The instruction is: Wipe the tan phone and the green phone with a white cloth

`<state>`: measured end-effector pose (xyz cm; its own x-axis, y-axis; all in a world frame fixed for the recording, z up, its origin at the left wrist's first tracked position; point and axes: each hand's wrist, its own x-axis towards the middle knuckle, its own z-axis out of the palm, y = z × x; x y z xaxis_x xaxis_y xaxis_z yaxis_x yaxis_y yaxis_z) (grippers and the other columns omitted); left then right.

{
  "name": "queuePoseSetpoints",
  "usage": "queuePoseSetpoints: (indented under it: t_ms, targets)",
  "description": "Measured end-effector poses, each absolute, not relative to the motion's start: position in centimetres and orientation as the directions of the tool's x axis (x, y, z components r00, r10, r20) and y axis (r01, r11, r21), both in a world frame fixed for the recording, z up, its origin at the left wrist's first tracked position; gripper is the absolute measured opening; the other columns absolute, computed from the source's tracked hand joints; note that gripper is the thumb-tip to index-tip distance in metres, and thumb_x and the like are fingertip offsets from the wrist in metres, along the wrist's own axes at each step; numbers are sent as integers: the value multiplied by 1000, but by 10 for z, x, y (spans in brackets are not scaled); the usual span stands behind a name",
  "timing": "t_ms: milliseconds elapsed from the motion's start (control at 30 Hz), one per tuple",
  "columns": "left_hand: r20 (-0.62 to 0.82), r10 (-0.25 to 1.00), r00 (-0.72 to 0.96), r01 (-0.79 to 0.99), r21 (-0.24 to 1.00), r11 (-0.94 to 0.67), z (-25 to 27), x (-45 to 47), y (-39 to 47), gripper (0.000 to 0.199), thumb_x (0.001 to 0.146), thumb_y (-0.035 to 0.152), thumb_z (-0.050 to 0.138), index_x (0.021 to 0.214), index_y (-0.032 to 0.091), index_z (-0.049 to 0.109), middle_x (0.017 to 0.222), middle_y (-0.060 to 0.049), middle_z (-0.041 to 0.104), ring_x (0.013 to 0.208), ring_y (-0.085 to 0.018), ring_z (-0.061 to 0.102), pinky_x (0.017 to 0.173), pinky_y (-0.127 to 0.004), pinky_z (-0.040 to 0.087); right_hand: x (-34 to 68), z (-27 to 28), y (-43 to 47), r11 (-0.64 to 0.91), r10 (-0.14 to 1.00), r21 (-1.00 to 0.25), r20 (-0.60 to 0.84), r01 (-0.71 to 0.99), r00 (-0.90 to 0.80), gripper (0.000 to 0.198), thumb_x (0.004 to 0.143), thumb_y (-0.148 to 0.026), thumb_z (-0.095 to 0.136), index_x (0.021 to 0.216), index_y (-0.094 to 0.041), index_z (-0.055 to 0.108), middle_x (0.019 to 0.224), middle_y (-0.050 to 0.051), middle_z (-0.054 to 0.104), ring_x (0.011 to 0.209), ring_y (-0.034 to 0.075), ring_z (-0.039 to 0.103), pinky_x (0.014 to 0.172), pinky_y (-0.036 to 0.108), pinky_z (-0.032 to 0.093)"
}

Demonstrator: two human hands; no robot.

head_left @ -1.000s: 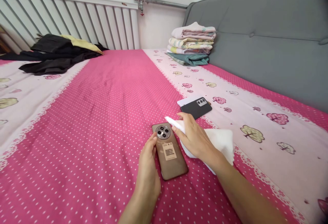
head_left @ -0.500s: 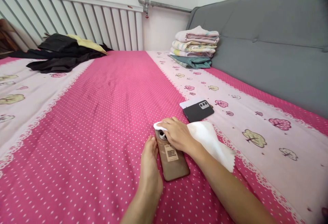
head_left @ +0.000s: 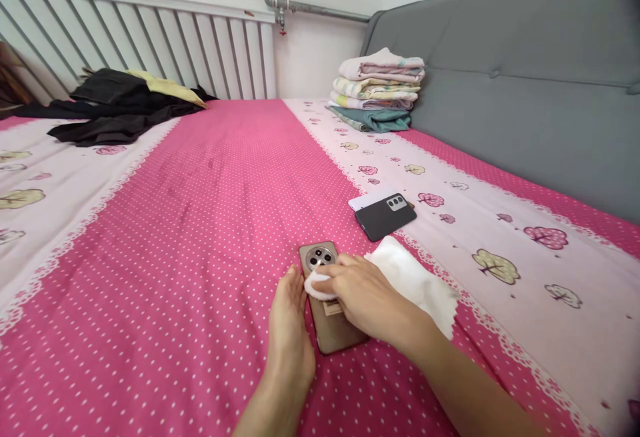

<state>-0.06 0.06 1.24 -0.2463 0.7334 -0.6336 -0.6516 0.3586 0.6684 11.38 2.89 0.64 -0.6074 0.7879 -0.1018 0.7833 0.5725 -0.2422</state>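
A gold-brown smartphone (head_left: pixel 336 336) lies back side up on the pink bedspread, its round camera module showing at the far end. My right hand (head_left: pixel 363 294) presses a bunched part of a white cloth (head_left: pixel 413 277) onto the phone's back, just below the cameras, partly covering a beige label. The rest of the cloth spreads out to the right, under and beyond that hand. Along the phone's left edge rests my left hand (head_left: pixel 290 324), its fingers stretched out and its palm against the side.
Beyond the cloth lies a black phone (head_left: pixel 384 218) partly over a pale flat item (head_left: pixel 357 204). Folded bedding (head_left: pixel 377 90) is stacked by the grey headboard (head_left: pixel 525 84). Dark clothes (head_left: pixel 115 107) lie at the far left, before a white radiator (head_left: pixel 200 50).
My right hand has moved the bunched cloth from the phone's camera end down toward the label, uncovering the camera module. My left hand has stayed at the phone's edge.
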Motion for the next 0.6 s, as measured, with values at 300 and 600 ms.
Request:
queuePoseSetpoints:
  t_ms: [300, 600]
  targets:
    - [-589, 771, -241, -586, 722, 368, 10, -1, 1, 51, 98, 29, 37, 145, 8, 40, 154, -6, 41, 131, -15, 51, 111, -24, 39, 136, 28, -5, 479, 763, -254, -352, 840, -542, 49, 65, 5, 50, 91, -26, 77, 87, 5, 72, 89, 22, 57, 82, 33, 33]
    - [-581, 777, -243, -570, 734, 370, 10, -1, -2, 48, 98, 28, 36, 142, 9, 45, 150, -6, 47, 132, -15, 49, 113, -25, 36, 151, 33, -30, 442, 751, -380, -338, 812, -567, 47, 61, 8, 54, 81, -28, 77, 81, 1, 72, 87, 21, 64, 85, 32, 43]
